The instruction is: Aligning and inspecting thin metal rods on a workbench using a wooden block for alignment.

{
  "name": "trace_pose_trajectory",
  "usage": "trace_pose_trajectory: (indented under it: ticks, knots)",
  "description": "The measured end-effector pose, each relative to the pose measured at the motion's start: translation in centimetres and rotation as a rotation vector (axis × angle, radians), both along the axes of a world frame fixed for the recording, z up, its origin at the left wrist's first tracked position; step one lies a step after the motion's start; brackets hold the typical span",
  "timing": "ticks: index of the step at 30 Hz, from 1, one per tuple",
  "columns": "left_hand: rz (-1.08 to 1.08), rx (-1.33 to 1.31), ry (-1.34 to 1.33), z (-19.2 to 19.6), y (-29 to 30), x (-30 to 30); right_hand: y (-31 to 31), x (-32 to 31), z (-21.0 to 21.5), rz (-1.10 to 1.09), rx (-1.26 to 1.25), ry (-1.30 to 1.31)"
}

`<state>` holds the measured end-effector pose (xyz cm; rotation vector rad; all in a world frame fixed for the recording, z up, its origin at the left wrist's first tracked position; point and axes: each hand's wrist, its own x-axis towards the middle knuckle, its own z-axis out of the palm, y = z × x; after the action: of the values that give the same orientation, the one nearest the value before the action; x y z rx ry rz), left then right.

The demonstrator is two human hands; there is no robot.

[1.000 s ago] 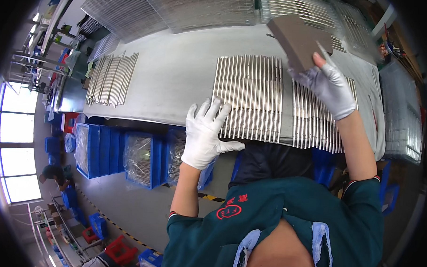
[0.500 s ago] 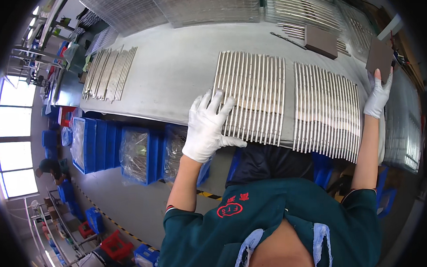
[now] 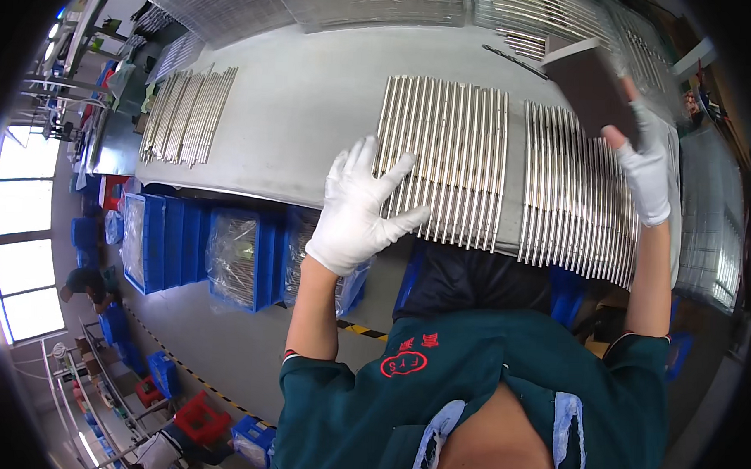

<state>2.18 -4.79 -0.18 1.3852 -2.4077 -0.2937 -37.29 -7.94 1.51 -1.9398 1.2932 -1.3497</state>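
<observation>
My left hand [image 3: 358, 205], in a white glove, has its fingers spread at the left edge of a row of shiny metal rods [image 3: 445, 146]. In my gloved right hand [image 3: 645, 174] is a brown rectangular block [image 3: 591, 89], gripped by its near end. It is raised over the far part of a second row of metal rods [image 3: 571, 208], hiding some of their ends. Both rows lie side by side on the table, rods pointing away from me. Small dark marks show along the rods.
A smaller bunch of rods [image 3: 188, 116] lies at the table's left. Near the back are a dark spiral-fluted rod [image 3: 515, 61] and plastic-wrapped stacks [image 3: 367, 11]. Blue crates [image 3: 172, 244] stand below the front edge. Clear-wrapped packs [image 3: 711, 221] are at the right.
My right hand has swung the brown block leftward from the table's right side to over the right row. The second brown block at the back is now covered from view. My left hand shifted slightly left.
</observation>
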Motion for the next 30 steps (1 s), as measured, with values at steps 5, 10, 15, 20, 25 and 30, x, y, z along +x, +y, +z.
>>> trace_pose_trajectory:
  ticks: [5, 10, 15, 20, 25, 30]
  knots:
    - [0.053, 0.03, -0.091, -0.2, -0.9, -0.2, 0.3, 7.3, 2.4, 0.261, 0.01, 0.523]
    - [0.02, -0.001, -0.077, 0.1, -0.6, -0.4, -0.9, 7.8, 2.3, 0.305, 0.011, 0.637]
    - [-0.013, -0.033, -0.033, -0.2, -1.1, -0.6, -3.3, 13.0, 1.2, 0.348, -0.065, 0.591]
    - [0.02, -0.031, -0.038, -0.4, -0.5, -0.6, -2.5, 9.8, 2.1, 0.355, 0.026, 0.562]
    - [0.007, -0.06, -0.011, -0.1, -1.0, -1.1, -3.2, 12.3, 1.4, 0.331, -0.032, 0.617]
    - [0.022, -0.061, 0.014, -0.6, -0.8, -0.8, -3.6, 12.7, 1.8, 0.344, 0.03, 0.64]
